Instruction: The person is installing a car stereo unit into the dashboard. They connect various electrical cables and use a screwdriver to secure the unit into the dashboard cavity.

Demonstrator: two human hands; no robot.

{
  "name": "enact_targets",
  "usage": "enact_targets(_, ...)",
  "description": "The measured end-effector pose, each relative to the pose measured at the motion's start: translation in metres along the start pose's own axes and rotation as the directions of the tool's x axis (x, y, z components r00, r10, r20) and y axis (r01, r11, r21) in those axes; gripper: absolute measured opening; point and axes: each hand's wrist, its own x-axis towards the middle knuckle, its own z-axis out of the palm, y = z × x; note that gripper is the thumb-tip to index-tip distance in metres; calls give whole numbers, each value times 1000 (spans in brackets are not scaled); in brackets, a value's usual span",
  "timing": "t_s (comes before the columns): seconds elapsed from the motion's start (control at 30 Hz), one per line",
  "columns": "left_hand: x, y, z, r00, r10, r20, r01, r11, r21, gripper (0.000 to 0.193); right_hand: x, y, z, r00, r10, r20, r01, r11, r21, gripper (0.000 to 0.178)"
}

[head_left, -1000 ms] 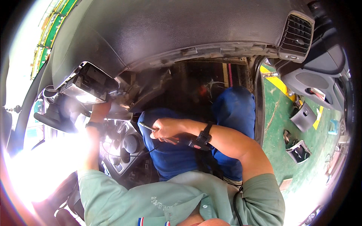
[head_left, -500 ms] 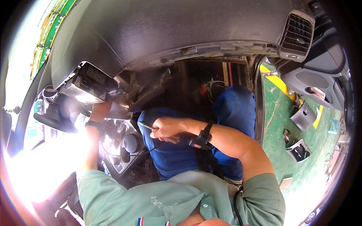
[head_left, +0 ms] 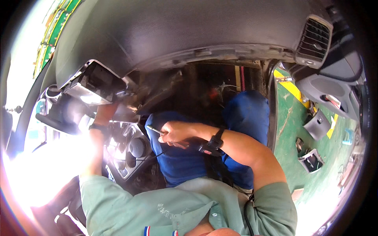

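My left hand [head_left: 106, 112] reaches up under the centre dash unit [head_left: 84, 93], a boxy frame with a bright lower face and a dark opening. Its fingers are hidden behind that unit, so their grip cannot be made out. Over my blue-trousered left thigh, my right hand [head_left: 173, 132] is closed round a screwdriver [head_left: 153, 129]. The metal shaft sticks out to the left, pointing away from my palm, apart from the dash. Below my left wrist lies the centre console [head_left: 132, 163] with a round dark knob [head_left: 138, 147].
The dark dashboard [head_left: 189, 27] spans the top, its lower front opened up. An air vent [head_left: 314, 41] sits at its right end. Through the open door [head_left: 334, 92], loose trim pieces, including a grey panel [head_left: 317, 125] and a frame [head_left: 312, 161], lie on the green floor.
My view has shifted slightly, and the vent and door sit a little lower. Both hands keep nearly the same places, the right one still holding the screwdriver.
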Motion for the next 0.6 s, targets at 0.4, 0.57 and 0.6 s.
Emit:
enact_targets(0.4,-5,-10,7,986,-22,164,-58,884,464,43,14,13,-2,999,-7,-44,6,1000,-25,32)
enact_targets(0.57,4,26,-37,965,43,260,-136,925,355,31,3,-9,-5,989,140,-55,-141,990,-19,31)
enact_targets(0.6,-4,23,-37,983,71,170,-124,935,333,31,4,-10,-5,987,153,-42,-155,987,-41,31)
